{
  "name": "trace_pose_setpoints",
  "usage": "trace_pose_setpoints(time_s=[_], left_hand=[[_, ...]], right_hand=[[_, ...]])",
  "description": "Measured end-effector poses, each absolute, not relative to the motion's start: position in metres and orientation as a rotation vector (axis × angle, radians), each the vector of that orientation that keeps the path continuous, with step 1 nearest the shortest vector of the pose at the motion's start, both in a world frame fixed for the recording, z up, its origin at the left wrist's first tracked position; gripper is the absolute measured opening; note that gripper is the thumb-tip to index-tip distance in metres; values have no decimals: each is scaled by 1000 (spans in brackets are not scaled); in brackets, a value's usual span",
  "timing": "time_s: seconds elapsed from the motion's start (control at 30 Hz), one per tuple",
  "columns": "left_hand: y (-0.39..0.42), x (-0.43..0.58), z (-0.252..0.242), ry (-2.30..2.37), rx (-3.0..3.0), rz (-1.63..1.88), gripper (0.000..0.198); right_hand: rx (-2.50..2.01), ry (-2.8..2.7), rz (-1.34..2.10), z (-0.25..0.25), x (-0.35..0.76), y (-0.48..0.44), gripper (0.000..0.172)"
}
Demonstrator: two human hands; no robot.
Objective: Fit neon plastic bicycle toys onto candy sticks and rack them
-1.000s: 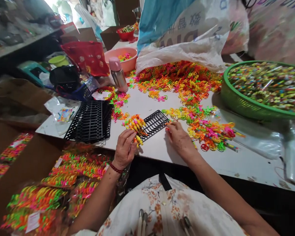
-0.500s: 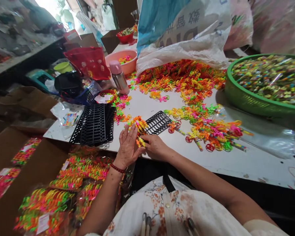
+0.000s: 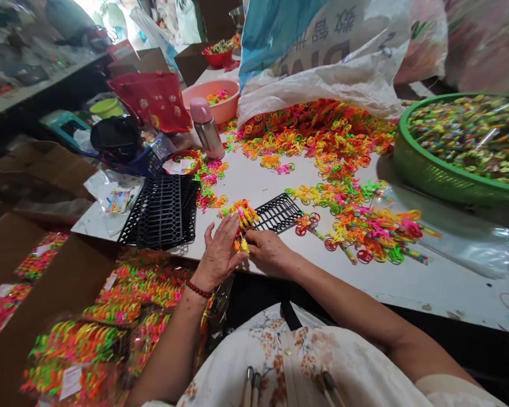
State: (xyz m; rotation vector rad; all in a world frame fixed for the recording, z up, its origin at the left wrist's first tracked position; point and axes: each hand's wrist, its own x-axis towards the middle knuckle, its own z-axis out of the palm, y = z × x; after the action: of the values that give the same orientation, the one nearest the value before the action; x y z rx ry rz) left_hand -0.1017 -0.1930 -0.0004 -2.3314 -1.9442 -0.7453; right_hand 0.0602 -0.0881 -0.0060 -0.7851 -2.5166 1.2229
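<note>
My left hand [image 3: 220, 251], with a red bead bracelet at its wrist, lies with fingers stretched out and thumb apart against a row of small colourful plastic toys [image 3: 246, 211]. The row sits on the near-left end of a black plastic rack [image 3: 279, 212], whose far slots are bare. From the right, my right hand [image 3: 271, 252] reaches in with fingers closed at a yellow plastic toy [image 3: 241, 244] by the rack's near end. Its fingertips are partly hidden. Loose toys and candy-filled tubes [image 3: 365, 226] lie right of the rack.
Stacked black racks [image 3: 165, 212] stand left. A steel flask [image 3: 210, 138] and pink basin [image 3: 233, 93] are behind. A large toy heap [image 3: 318, 127] spills from a white sack [image 3: 322, 68]. A green basket [image 3: 458, 183] is at right. A carton [image 3: 80, 265] with bagged toys stands below left.
The view has shifted slightly. Both hands stay at the near end of the rack, with only slight finger movement; the row of toys looks much the same.
</note>
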Motion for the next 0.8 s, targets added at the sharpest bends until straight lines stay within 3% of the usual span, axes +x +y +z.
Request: trace_pose_setpoints(time_s=[0.33, 0.5, 0.67, 0.8], left_hand=[[-192, -98, 1, -1923, -2322, -697, 78], [-192, -97, 5, -1909, -2332, -661, 77], [-191, -97, 4, -1894, -2310, -658, 84], [-190, -96, 2, -1861, -2305, -665, 89]], right_hand=[[-737, -2271, 1416, -23, 64, -93, 10], [-750, -2411, 1194, -20, 65, -95, 15], [-726, -2247, 1436, -21, 67, -93, 11], [-664, -2368, 1288, -20, 69, -93, 13]])
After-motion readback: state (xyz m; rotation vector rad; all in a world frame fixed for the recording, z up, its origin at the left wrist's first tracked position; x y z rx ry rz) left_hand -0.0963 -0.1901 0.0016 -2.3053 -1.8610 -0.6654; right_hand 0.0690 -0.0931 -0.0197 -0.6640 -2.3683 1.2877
